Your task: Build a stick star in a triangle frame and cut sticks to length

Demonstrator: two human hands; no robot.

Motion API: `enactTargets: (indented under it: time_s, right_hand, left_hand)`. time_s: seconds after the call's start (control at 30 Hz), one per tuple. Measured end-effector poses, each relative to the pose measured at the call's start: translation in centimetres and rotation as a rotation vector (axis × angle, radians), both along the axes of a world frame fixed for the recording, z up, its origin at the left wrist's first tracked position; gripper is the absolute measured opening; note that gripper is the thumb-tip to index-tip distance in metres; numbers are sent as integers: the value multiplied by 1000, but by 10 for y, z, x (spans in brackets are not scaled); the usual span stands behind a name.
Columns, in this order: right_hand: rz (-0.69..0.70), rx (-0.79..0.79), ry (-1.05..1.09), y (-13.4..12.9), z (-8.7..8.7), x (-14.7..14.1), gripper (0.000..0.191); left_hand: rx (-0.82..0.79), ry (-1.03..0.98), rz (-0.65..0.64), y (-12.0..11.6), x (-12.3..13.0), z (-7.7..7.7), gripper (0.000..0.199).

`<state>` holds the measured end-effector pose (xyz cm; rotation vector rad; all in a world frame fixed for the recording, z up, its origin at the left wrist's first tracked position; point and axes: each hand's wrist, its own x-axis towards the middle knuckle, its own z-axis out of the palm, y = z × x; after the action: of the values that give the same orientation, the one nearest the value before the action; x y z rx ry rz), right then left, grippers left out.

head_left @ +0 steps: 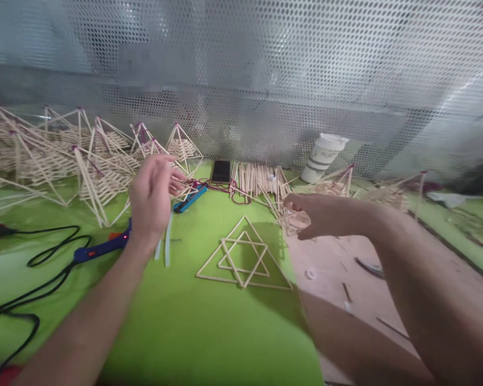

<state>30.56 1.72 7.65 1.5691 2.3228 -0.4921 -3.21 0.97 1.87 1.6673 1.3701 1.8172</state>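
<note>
The left hand (150,190) is raised above a green tabletop (177,321), its fingers parted and loosely bent, gripping nothing firmly. The right hand (311,214) reaches inward with curved fingers over some small stick frames (291,225); blur and overlap there are such that I cannot tell whether its fingers have closed on one. Between the two hands, and nearer to the wearer than either, a large stick triangle (279,269) lies flat on the green, with a six-pointed stick star (244,271) inside it. Left of and below the left hand rests a blue glue gun (102,249), its tip end partly behind the wrist and its black cable trailing off to the left. Just right of that wrist lie pale glue sticks (168,241), and past the fingertips is a blue cutter (190,199). Farther out, between the hands, are a dark phone (221,171) and a heap of loose sticks (259,179), a reddish cord (241,202) looping before it. Stick pyramids (104,171) crowd the left side beyond the left hand. Beyond the right hand stands a tilted-looking white cup (324,156); below that hand, a white ring (310,274) lies on a brownish board (325,300).
</note>
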Motion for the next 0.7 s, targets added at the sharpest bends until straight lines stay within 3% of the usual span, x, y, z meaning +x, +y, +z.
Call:
enactTargets:
  time_s: [0.1,0.33,0.43,0.53,0.57,0.7]
  right_hand:
    - [-5,24,5,-1,3,1,73]
    - [49,22,-5,-7,0,-14,73]
    - [60,27,9,-8,0,-16,72]
    - [74,29,19,-7,0,-16,68]
    - [80,30,16,-7,0,-16,67]
    - [100,39,36,-5,-3,-16,66]
  left_hand:
    - [65,-151,8,-1,-2,4,24]
    - [168,-278,68,1,-6,3,24]
    - [39,-38,131,7,-13,-1,29]
    - [-191,417,131,18,-15,-17,20]
    - [-284,697,167,22,-15,-25,25]
    - [-423,901,186,35,-9,-56,27]
